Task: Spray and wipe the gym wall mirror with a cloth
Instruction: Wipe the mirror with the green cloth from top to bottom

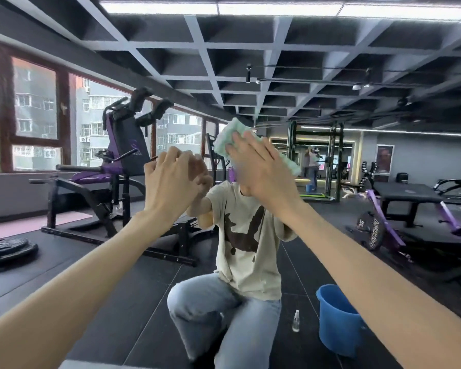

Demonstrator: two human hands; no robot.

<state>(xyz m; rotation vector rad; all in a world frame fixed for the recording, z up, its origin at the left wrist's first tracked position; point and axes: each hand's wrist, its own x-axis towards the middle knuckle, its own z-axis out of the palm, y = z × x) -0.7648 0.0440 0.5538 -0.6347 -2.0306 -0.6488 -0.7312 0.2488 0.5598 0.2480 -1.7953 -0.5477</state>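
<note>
You see a blue bucket (pixel 336 318) on the dark rubber floor (pixel 133 296), low and to the right. To the left stands a black and purple weight machine (pixel 117 166) in front of a row of brown-framed windows (pixel 37 113), with grey apartment blocks beyond the glass. Black weight plates (pixel 7 250) lie flat at the far left, near a pink mat (pixel 32 225). A dark grid ceiling (pixel 250 57) with light panels hangs overhead.

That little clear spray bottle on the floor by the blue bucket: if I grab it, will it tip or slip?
The spray bottle is slim, tall and upright, so a sideways nudge would probably topple it. It looks like small clear plastic, likely light. Possibly slick if wet, standing beside the blue bucket.
</note>
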